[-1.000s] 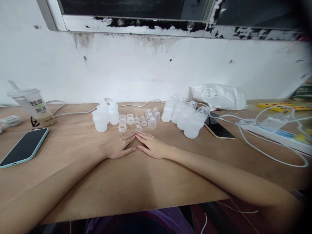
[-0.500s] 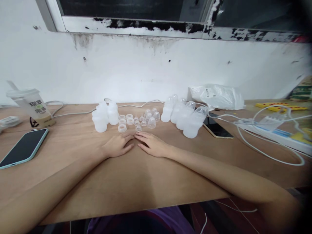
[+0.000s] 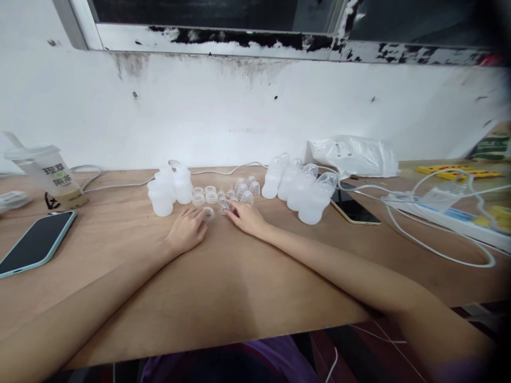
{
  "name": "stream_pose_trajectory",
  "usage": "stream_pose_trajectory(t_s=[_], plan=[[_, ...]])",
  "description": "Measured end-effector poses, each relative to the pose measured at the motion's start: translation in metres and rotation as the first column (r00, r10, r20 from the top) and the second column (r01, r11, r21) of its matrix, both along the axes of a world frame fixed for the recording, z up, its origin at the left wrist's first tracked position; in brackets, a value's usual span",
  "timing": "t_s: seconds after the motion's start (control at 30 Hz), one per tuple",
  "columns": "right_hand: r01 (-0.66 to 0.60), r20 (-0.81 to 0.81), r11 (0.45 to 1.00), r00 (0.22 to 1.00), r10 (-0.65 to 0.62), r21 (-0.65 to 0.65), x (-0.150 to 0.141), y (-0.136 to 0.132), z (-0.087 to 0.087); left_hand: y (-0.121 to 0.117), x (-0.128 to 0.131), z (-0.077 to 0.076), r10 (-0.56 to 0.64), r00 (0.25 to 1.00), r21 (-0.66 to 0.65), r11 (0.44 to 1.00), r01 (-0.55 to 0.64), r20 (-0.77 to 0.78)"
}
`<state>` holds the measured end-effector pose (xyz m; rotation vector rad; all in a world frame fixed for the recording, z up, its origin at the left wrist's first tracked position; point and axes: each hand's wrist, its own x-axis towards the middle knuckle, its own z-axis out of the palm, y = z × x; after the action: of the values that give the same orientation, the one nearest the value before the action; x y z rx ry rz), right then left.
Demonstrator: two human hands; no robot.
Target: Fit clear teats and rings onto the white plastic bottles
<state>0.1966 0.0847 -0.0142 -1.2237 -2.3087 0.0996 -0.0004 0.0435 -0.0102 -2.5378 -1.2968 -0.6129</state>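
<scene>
My left hand (image 3: pixel 187 229) is closed at its fingertips on a white screw ring (image 3: pixel 209 214), at the front of several like rings (image 3: pixel 198 199). My right hand (image 3: pixel 248 218) reaches in from the other side. Its thumb and forefinger close on a clear bottle nipple (image 3: pixel 224 209) at the front of the nipple group. Just behind that hand stand several clear dome caps (image 3: pixel 247 197). Frosted white bottles (image 3: pixel 161 199) without tops stand left of the rings. To the right are several bottles with clear domes on top (image 3: pixel 310 205).
A phone (image 3: pixel 38 242) and a drink cup (image 3: pixel 56 178) are at the left. Further right lie another phone (image 3: pixel 355 207), a power strip (image 3: pixel 443 213) with looping white cables, and a white plastic bag (image 3: pixel 353 155) against the wall. The table's front edge runs below my forearms.
My hands, earlier flat with fingertips together, have parted. The left has taken hold of the front ring and shifted it slightly right; the right has moved forward and pinched the front nipple.
</scene>
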Motion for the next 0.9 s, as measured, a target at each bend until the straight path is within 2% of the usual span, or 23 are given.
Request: stream_pose_trajectory(t_s=[0.1, 0.2, 0.3, 0.37, 0.5, 0.6, 0.7, 0.9], plan=[[-0.037, -0.011, 0.999, 0.999, 0.037, 0.010, 0.001, -0.001, 0.001, -0.007, 0.004, 0.005, -0.231, 0.972, -0.064, 0.971, 0.229, -0.028], [-0.059, -0.057, 0.998, 0.997, 0.060, 0.021, 0.002, -0.003, 0.002, -0.011, 0.006, 0.006, -0.325, 0.946, -0.108, 0.940, 0.322, -0.008], [-0.064, -0.088, 0.995, 0.994, 0.070, 0.072, 0.002, -0.002, 0.002, -0.008, 0.006, 0.003, -0.301, 0.953, -0.097, 0.948, 0.304, 0.042], [-0.061, -0.108, 0.991, 0.991, 0.074, 0.117, 0.002, -0.003, 0.003, -0.004, 0.005, 0.001, -0.294, 0.956, -0.100, 0.950, 0.295, 0.021], [-0.026, -0.137, 0.985, 0.989, 0.050, 0.171, 0.002, -0.008, 0.005, -0.001, 0.004, 0.000, -0.250, 0.968, -0.183, 0.952, 0.247, 0.004], [0.000, -0.064, 0.990, 0.998, 0.009, 0.141, 0.001, -0.011, 0.005, -0.005, 0.005, 0.004, -0.179, 0.982, -0.220, 0.957, 0.189, 0.064], [0.013, 0.036, 0.994, 0.999, -0.017, 0.106, 0.001, -0.012, 0.004, -0.007, 0.004, 0.006, -0.174, 0.975, -0.217, 0.955, 0.201, 0.137], [-0.004, 0.141, 0.997, 0.990, -0.007, 0.083, 0.003, -0.014, -0.001, 0.001, 0.002, -0.004, -0.164, 0.917, -0.131, 0.966, 0.225, 0.364]])
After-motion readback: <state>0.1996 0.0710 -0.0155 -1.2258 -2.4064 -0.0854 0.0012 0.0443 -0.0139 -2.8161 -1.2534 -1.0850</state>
